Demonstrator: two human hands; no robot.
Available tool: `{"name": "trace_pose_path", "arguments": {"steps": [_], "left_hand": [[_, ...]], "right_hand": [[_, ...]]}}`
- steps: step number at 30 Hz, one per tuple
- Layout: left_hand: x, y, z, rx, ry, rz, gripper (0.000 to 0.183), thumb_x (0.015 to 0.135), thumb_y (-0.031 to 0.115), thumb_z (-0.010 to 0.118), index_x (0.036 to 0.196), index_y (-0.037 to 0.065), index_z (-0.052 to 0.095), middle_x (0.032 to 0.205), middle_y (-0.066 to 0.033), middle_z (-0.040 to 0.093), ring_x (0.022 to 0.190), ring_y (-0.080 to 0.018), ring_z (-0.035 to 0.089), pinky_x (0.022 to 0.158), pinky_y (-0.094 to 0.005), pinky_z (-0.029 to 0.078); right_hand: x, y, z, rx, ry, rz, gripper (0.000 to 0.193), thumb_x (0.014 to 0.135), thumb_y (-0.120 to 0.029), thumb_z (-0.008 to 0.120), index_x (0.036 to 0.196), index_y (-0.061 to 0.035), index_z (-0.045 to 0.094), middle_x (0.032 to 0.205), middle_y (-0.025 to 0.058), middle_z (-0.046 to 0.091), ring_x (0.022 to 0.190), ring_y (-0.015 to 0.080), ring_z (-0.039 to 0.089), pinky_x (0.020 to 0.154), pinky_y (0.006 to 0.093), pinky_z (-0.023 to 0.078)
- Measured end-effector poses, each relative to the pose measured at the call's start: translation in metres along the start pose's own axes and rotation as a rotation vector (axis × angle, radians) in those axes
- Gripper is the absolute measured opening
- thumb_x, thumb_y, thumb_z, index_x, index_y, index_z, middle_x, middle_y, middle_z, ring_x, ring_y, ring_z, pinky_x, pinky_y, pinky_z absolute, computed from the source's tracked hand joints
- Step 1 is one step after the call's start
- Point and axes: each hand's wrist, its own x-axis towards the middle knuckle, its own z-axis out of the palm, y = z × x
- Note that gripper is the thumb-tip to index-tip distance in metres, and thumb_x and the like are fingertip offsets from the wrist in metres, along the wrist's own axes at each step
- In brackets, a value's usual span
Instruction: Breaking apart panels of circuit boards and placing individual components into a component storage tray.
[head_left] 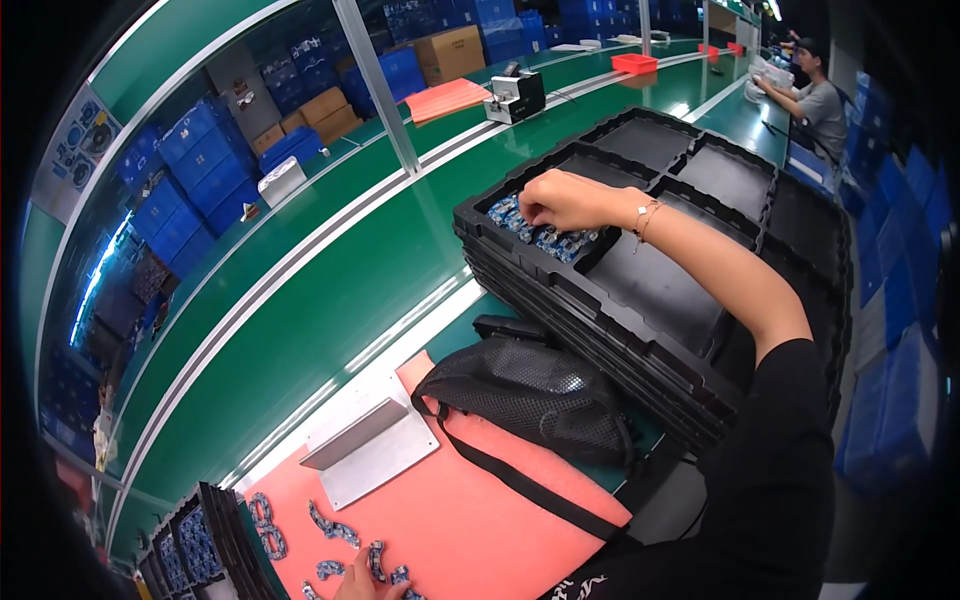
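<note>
My right hand (562,203) reaches into the near left compartment of a black tray (640,280), its fingers curled and pinched together. Small blue curved circuit boards (565,243) lie packed under it; whatever the fingertips hold is hidden. Cut off by the lower edge, my left hand (368,582) is over a pink foam mat (470,510). Its visible fingers are apart, close to a blue curved board (377,561). More such boards lie loose on the mat, among them a bent pair (333,524) and a ring-like group (267,526).
The black tray tops a stack. A black mesh bag (530,395) with a strap and an angled metal plate (370,455) rest on the mat. Another black tray of boards (195,545) stands lower left. Beyond runs a green conveyor (300,300); a person (822,100) sits far right.
</note>
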Motion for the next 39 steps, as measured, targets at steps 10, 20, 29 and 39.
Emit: {"name": "trace_pose_path", "arguments": {"steps": [10, 20, 29, 39], "left_hand": [[0.000, 0.007, -0.005, -0.001, -0.022, -0.036, 0.058, 0.073, 0.035, 0.064, 0.116, 0.001, 0.042, 0.085, -0.0172, 0.056, 0.078, -0.0334, 0.054, 0.067, -0.0403, 0.044], [-0.001, 0.006, -0.002, -0.008, -0.001, -0.031, 0.056, 0.073, 0.034, 0.064, 0.115, 0.002, 0.043, 0.086, -0.0170, 0.056, 0.079, -0.0340, 0.054, 0.068, -0.0407, 0.044], [0.001, 0.005, 0.000, 0.020, -0.002, -0.046, 0.056, 0.071, 0.033, 0.066, 0.114, 0.004, 0.045, 0.083, -0.0147, 0.058, 0.077, -0.0318, 0.055, 0.066, -0.0399, 0.044], [0.002, -0.003, 0.008, 0.006, 0.017, -0.060, 0.059, 0.070, 0.031, 0.068, 0.118, 0.008, 0.043, 0.081, -0.0133, 0.057, 0.073, -0.0295, 0.056, 0.063, -0.0387, 0.045]], "right_hand": [[0.005, -0.011, -0.012, -0.024, 0.007, 0.017, 0.009, 0.070, -0.004, 0.061, 0.079, -0.0008, 0.061, 0.079, 0.0120, 0.061, 0.076, 0.0243, 0.059, 0.067, 0.0323, 0.046], [0.015, -0.012, 0.004, -0.031, 0.010, 0.034, 0.011, 0.069, -0.007, 0.063, 0.078, -0.0021, 0.061, 0.074, 0.0101, 0.062, 0.074, 0.0239, 0.060, 0.067, 0.0323, 0.046], [0.003, -0.002, -0.011, 0.039, -0.015, -0.077, 0.012, 0.070, -0.007, 0.063, 0.081, -0.0027, 0.061, 0.074, 0.0099, 0.058, 0.069, 0.0214, 0.057, 0.062, 0.0312, 0.045], [-0.004, -0.012, -0.010, -0.047, -0.027, 0.089, 0.014, 0.068, -0.010, 0.065, 0.080, -0.0032, 0.061, 0.076, 0.0097, 0.059, 0.076, 0.0239, 0.058, 0.068, 0.0330, 0.045]]}}
